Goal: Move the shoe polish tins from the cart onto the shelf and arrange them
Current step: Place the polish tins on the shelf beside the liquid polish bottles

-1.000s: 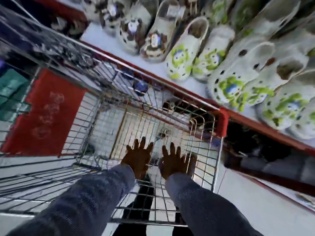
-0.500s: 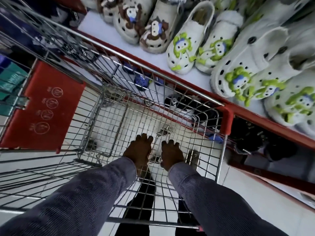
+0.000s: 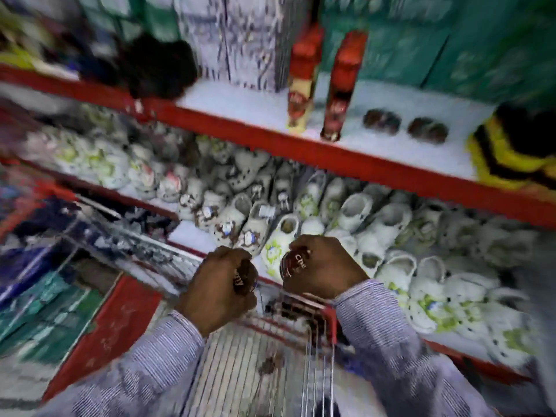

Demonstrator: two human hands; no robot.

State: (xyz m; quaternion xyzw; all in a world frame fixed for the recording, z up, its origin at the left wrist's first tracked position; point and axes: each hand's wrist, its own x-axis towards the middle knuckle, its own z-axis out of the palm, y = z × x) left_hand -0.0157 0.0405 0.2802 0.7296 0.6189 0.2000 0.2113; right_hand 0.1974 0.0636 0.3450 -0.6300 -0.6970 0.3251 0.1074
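Both hands are raised above the near end of the wire cart, each curled around a dark round shoe polish tin. The left hand grips its tin with the fingers wrapped over the top, so only a sliver of the lid with pale lettering shows. The right hand holds the other tin tilted on edge, its lid facing left with white letters partly readable. The two tins sit close together but apart. On the far upper shelf, white with a red front edge, two more dark tins lie side by side to the right of two tall red bottles. A yellow and black item sits at the shelf's right end. The lower shelf is crowded with white clogs bearing green and brown decorations. The picture is heavily blurred, so finer details cannot be made out.
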